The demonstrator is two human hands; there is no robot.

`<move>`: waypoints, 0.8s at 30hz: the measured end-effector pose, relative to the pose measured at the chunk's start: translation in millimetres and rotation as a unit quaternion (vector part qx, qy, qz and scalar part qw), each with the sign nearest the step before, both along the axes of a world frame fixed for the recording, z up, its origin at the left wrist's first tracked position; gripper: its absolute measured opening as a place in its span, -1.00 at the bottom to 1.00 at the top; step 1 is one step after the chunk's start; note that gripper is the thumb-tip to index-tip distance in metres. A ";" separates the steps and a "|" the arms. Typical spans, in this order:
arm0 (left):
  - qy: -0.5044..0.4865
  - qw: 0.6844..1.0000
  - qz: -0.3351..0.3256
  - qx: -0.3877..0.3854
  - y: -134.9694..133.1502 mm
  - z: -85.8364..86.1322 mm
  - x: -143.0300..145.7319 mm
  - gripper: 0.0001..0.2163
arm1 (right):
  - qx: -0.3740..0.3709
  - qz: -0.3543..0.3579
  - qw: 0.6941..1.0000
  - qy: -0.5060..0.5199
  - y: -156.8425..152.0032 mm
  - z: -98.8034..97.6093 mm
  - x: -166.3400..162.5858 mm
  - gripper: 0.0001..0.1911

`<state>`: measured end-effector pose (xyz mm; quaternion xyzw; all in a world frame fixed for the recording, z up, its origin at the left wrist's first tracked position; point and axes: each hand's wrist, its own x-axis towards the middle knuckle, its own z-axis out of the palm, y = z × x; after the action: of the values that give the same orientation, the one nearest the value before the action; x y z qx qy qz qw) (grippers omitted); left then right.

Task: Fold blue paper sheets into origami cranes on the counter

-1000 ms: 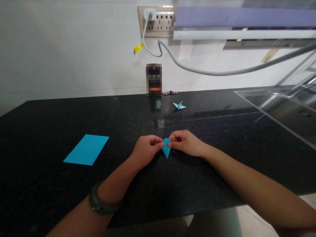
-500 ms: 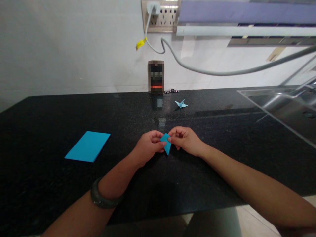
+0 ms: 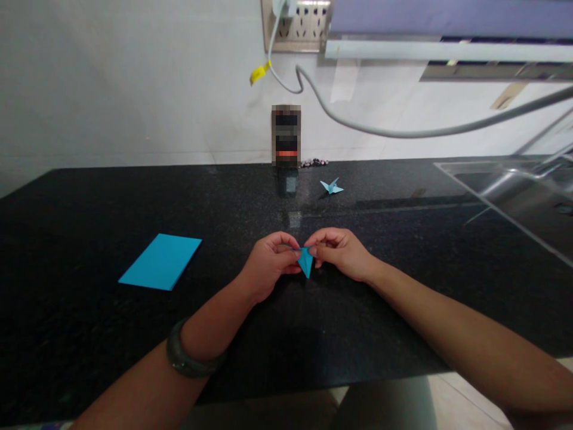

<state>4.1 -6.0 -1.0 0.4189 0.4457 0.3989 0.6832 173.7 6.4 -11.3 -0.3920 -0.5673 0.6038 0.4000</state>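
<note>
A small piece of folded blue paper (image 3: 307,263) hangs between my hands, its narrow point toward me and its upper edge now straight. My left hand (image 3: 273,263) pinches its left side between thumb and fingers. On the right side, my right hand (image 3: 338,254) grips the upper corner with thumb and forefinger. To the left on the counter lies a flat stack of blue square paper (image 3: 161,261). Beyond my hands sits a pale blue folded paper crane (image 3: 332,187). My fingers hide part of the folded paper's edges.
The black stone counter (image 3: 242,352) runs to a white wall. A phone-like device (image 3: 286,136), blurred out, leans on the wall beside a beaded string (image 3: 314,162). A steel sink (image 3: 528,191) lies at right. A grey cable (image 3: 385,130) hangs from a socket panel (image 3: 307,24).
The top tip of the folded paper has gone down, so its kite shape has become a triangle. Both hands stay pinched on it. The view has shifted slightly.
</note>
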 end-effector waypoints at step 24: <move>0.093 0.995 -0.008 0.043 -1.4 1.0 0.3 -0.84 | 0.042 0.013 0.991 -0.127 -2.4 1.5 0.0 -0.77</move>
<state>4.5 -7.4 0.0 0.4868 0.4866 0.3715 0.6231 173.8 3.9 -9.9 -0.4408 -0.6436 0.5298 0.3327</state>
